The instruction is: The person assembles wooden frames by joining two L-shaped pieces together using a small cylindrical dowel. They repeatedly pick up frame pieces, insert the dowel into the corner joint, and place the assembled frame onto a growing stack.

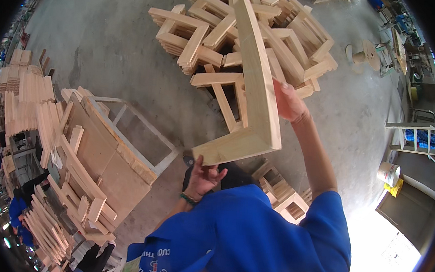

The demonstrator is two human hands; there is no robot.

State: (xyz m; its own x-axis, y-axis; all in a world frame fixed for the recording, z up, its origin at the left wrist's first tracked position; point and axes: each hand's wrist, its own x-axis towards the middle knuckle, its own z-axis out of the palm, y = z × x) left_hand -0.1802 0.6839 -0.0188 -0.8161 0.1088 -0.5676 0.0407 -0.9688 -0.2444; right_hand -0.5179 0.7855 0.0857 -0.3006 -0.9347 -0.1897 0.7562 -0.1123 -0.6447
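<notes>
An L-shaped wooden frame piece [255, 83] of pale, smooth timber is held up in front of my body, its long leg pointing away and its short leg toward the left. My right hand [290, 101] grips the long leg at its right edge, the fingers partly hidden behind the wood. Under the free end of the short leg, my left hand [206, 177] has its thumb and curled fingers against the wood. A beaded bracelet [188, 199] circles the left wrist. Beyond the held piece lies a heap of similar L-shaped wooden pieces [193, 40] on the concrete floor.
At left, a board-topped table [121, 155] carries wooden parts, beside stacks of slats [28, 99]. More joined pieces [291, 200] lie by my right side. A wooden spool [367, 54], a white bucket [388, 172] and a rack [414, 138] stand right. Another person's dark sleeve [93, 258] shows lower left.
</notes>
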